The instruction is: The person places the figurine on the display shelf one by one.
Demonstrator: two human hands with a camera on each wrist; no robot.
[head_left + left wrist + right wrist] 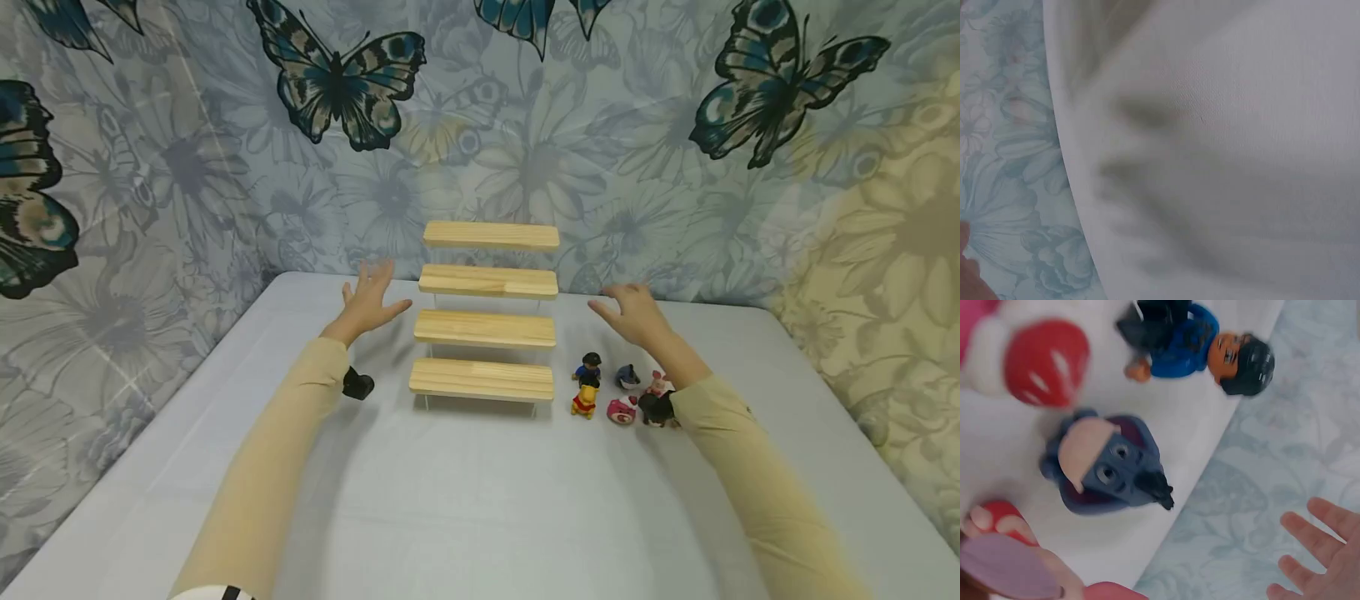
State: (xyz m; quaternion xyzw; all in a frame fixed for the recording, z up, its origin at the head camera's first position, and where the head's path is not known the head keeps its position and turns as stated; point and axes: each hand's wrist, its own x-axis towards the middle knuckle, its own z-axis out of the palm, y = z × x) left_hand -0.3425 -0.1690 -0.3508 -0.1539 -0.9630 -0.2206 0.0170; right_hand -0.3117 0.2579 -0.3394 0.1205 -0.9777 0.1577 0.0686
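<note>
My left hand (367,304) hovers at the left of a tiered wooden stand (483,330), fingers spread and holding nothing. In the left wrist view, only a sliver of that hand (972,278) shows at the lower left, with its shadow on the tablecloth. Across the stand, my right hand (636,317) reaches over the right side with fingers apart and nothing in it. Nearest it are small toy figures: a blue donkey (1110,465), a black-haired figure in blue (1188,347), a pink piglet (659,384), a yellow bear in red (584,402) and a pink round-bodied figure (621,411).
A dark figure (656,408) stands partly behind my right sleeve. Beside my left wrist is a black object (358,384), probably the wrist camera. The white-covered table (480,500) ends at a wall (540,158) hung with butterfly-and-flower cloth.
</note>
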